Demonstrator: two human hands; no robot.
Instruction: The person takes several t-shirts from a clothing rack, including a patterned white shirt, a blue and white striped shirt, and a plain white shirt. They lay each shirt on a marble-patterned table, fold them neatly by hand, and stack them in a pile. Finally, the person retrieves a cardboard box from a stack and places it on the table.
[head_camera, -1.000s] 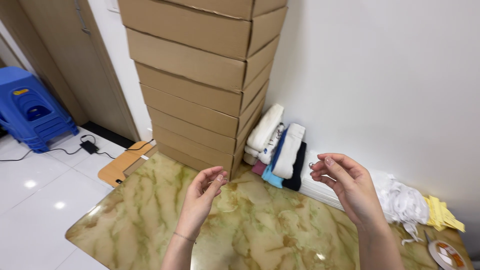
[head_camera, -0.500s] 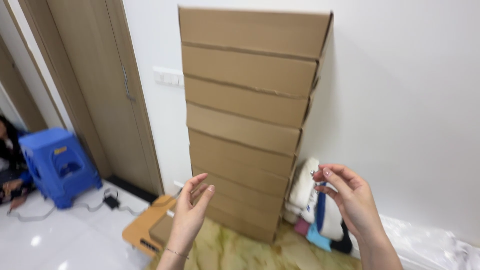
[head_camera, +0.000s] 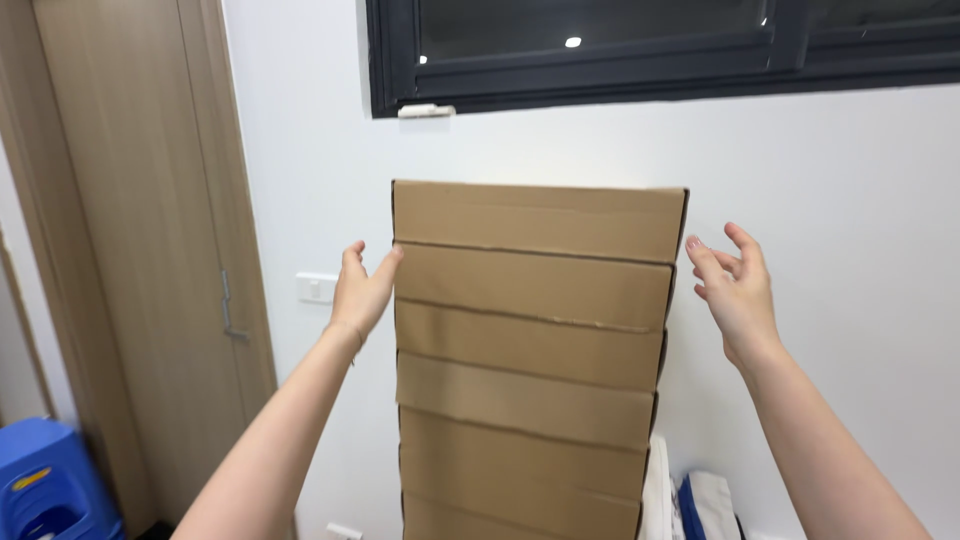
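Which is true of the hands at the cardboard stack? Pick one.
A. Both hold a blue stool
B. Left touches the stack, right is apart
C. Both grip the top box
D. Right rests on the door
B: the left hand touches the stack of cardboard boxes at its left edge, near the top; the right hand is open, apart from the right edge.

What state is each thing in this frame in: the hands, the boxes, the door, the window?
Left hand: open, fingertips at the left edge of the stack near its top.
Right hand: open, empty, just clear of the stack's right edge.
Cardboard boxes: closed, stacked flat against the wall.
Wooden door: shut.
Dark-framed window: appears shut.
Blue stool: upright on the floor.
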